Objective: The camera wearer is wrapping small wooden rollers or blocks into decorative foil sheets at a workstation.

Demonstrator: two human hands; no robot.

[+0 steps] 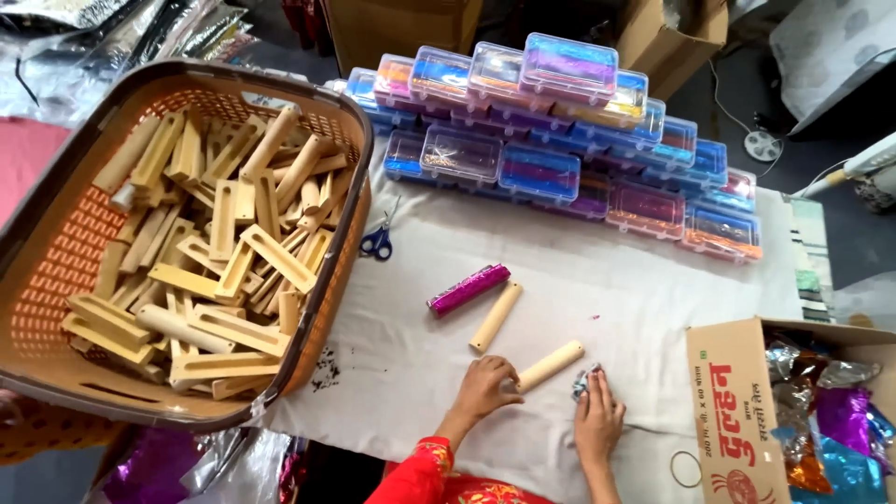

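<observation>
Fingers [504, 378] of the left hand [485, 387] curl over the near end of a pale wooden cylinder [551, 365], grasping it against the white cloth-covered tabletop [579, 280]. Just beside it, the right hand [597, 415] lies flat with its fingers pressing a small crumpled piece of silvery foil [586, 379] that sits at the cylinder's far tip; whether they pinch the foil or only press it cannot be told. A red embroidered sleeve [420, 471] shows at the bottom edge. Near the right wrist lies a thin rubber band [684, 469], and beside it stands an open brown cardboard box [737, 411] full of shiny coloured foil wrappers [831, 411].

Farther up the cloth a second bare wooden cylinder [496, 317] lies tilted, and just beside it a cylinder wrapped in magenta foil [468, 288]. Blue-handled scissors [378, 241] rest near the rim of a large brown and orange plastic basket [56, 243] on the left, heaped with pale wooden blocks and slotted pieces [224, 252]. At the back, clear plastic lidded boxes [560, 140] with blue, purple and orange contents are stacked in rows.
</observation>
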